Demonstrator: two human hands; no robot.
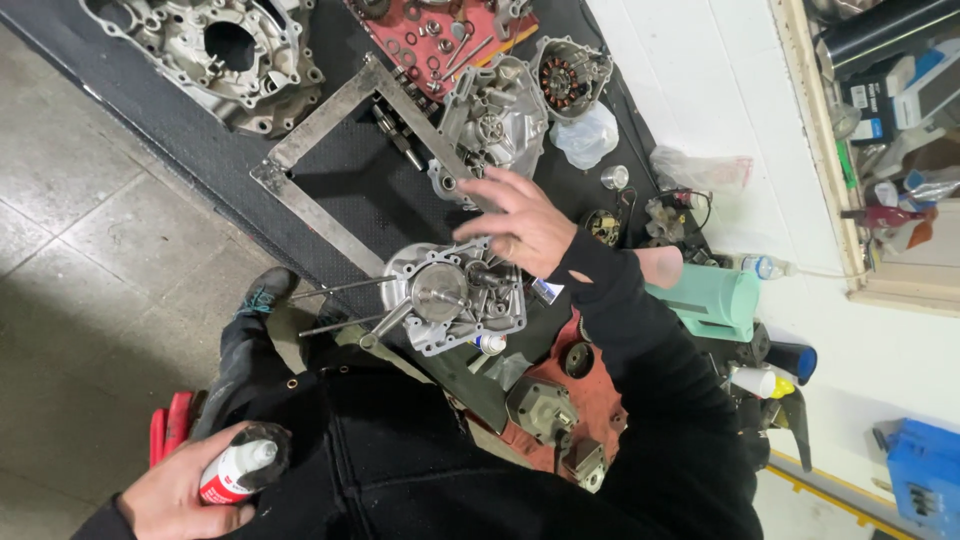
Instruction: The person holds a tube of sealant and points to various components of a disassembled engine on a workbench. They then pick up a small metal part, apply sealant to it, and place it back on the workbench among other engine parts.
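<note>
My left hand (180, 492) is low at the bottom left, by my dark jacket, and grips a small red and white bottle (235, 470) with a pale cap. My right hand (520, 228) reaches out in a black sleeve, fingers spread and holding nothing. It hovers over the upper right edge of a silver engine case half (440, 300) with a round shaft end at its middle. That case rests on the black bench mat (350, 190), and two thin steel rods (340, 288) stick out of it to the left.
A flat steel frame (300, 200) lies on the mat. More engine covers (495, 120) and a large crankcase (215, 50) sit farther back. A red tray (425, 35) holds small parts. A teal cylinder (705, 300), bottles and cluttered shelves are at the right. Tiled floor is at the left.
</note>
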